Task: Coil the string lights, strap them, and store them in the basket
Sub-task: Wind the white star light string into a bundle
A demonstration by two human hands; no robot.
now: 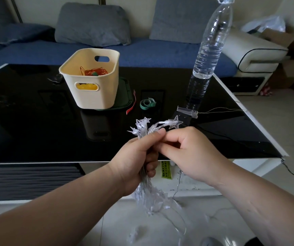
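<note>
As left grip (137, 157) and right grip (188, 150) hold them, clear star string lights (141, 126) (loosely bunched).

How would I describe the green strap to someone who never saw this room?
Look at the black glass table, then at the cream basket on it. Just right of the basket, toward the clear water bottle, lies the green strap. It is curled into a loop, unlike the flat red strip beside it.
</note>
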